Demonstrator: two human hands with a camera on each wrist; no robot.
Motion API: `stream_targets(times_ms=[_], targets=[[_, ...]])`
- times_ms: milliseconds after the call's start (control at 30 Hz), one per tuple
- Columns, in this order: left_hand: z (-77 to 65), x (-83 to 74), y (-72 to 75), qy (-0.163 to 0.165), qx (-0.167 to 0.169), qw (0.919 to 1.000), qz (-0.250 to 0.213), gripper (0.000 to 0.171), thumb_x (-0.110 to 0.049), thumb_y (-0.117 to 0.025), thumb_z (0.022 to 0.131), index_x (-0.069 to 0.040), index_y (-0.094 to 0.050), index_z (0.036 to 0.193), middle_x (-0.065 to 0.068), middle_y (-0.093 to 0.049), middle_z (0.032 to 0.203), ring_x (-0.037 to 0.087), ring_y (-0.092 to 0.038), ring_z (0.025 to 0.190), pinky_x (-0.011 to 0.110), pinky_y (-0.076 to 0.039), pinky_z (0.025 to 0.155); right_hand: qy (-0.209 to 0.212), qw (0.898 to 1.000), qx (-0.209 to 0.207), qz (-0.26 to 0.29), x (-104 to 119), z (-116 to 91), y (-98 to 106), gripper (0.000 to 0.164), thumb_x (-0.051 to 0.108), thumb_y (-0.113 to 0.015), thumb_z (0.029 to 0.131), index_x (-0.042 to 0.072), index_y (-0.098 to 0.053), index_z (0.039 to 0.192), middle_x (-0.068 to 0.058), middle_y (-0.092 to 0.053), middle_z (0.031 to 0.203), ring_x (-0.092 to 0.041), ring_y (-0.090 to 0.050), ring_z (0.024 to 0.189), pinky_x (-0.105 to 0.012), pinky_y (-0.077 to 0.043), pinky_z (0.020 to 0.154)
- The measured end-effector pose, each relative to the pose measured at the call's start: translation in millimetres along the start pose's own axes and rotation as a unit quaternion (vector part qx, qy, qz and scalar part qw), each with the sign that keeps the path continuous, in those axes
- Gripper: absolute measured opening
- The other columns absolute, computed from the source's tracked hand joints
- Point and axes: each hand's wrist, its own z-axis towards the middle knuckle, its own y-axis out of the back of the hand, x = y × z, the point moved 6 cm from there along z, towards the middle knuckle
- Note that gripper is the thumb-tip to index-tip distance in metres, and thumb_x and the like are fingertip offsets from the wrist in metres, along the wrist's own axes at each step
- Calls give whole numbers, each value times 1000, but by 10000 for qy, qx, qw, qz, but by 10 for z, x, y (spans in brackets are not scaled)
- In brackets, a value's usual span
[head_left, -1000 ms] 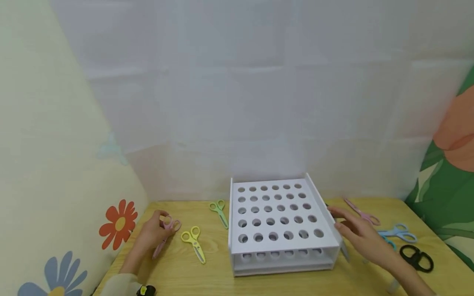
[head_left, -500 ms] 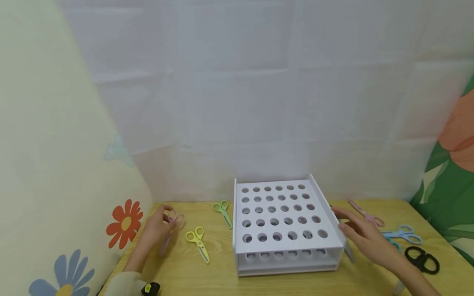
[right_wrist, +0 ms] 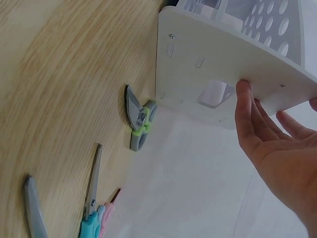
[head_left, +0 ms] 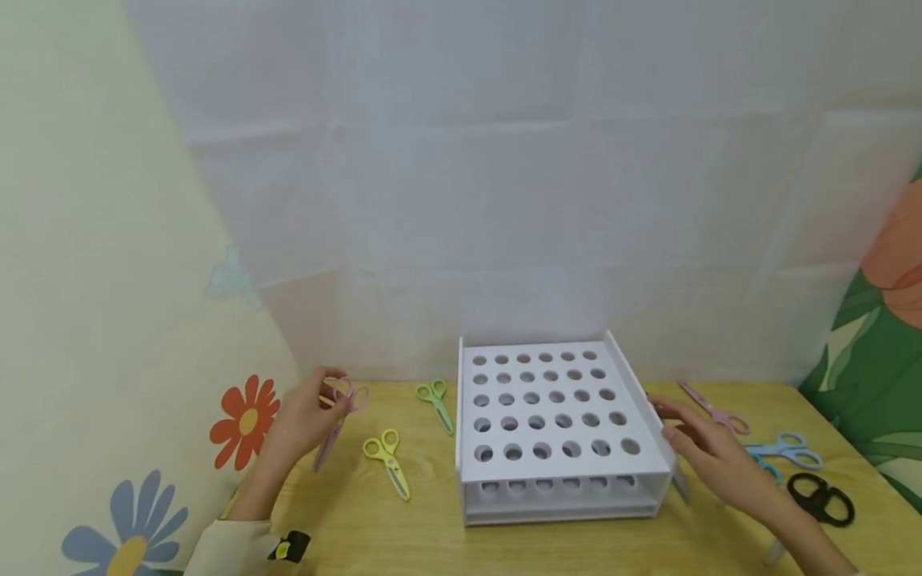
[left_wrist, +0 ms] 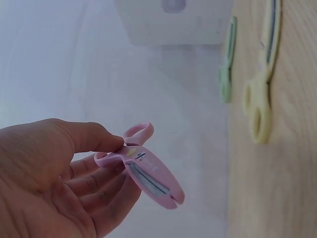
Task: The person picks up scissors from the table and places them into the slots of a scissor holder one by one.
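My left hand (head_left: 298, 416) pinches a pair of pink scissors (left_wrist: 157, 174) between thumb and fingers, close to the finger loops. In the left wrist view the scissors are up off the tabletop, blades pointing away from the palm. At centre stands a white rack (head_left: 562, 471) with rows of round holes in its top. My right hand (head_left: 720, 464) rests its fingers against the rack's right side panel (right_wrist: 198, 44), near an oval cut-out, the fingers fairly straight. Yellow scissors (head_left: 391, 466) and green scissors (head_left: 436, 408) lie between my left hand and the rack.
Right of the rack lie another pink pair of scissors (head_left: 709, 406), light blue scissors (head_left: 788, 450), teal-handled scissors (right_wrist: 90, 225) and black-handled scissors (head_left: 821, 500). Grey and green shears (right_wrist: 142, 121) lie beside the rack. A white sheet (head_left: 461, 200) hangs behind the wooden table (head_left: 382, 544).
My left hand has raised the pink scissors from the table and moved slightly right. The right hand stays at the rack's side. The head view has shifted a little.
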Motion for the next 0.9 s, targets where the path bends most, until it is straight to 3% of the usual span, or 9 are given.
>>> stream_targets(times_ms=[300,467,667,900], targets=[[-63,-437,127,-446,-330,9984,-52,41,-9,-73,94,-9,-55,131,6,-68,93,23,-71,79,38,-59,62,-24,10000,-28,-50,-7,-4,2,40,2,-48,107,-2,-49,146,-21,-61,132,-10,-62,113,-25,-55,83],[-115,-645,145,-674,-178,9968,-387,39,-11,-75,94,-12,-56,127,2,-70,92,17,-71,79,34,-60,67,-97,9999,21,-47,2,17,-3,40,5,-48,108,-2,-47,147,-21,-60,133,-14,-62,114,-25,-55,85],[-72,-887,134,-810,86,9923,-933,38,-15,-74,95,-14,-53,127,-1,-73,96,15,-71,87,35,-59,77,-75,9999,-100,-59,13,41,9,41,4,-48,107,-3,-47,147,-22,-61,131,-13,-62,113,-23,-54,85],[-21,-1156,119,-993,76,9837,-1494,35,-14,-74,95,-11,-52,123,1,-73,99,16,-71,89,32,-59,77,-53,9998,-172,-77,21,-8,-34,42,3,-50,106,0,-49,147,-21,-63,128,-14,-63,111,-23,-55,82]])
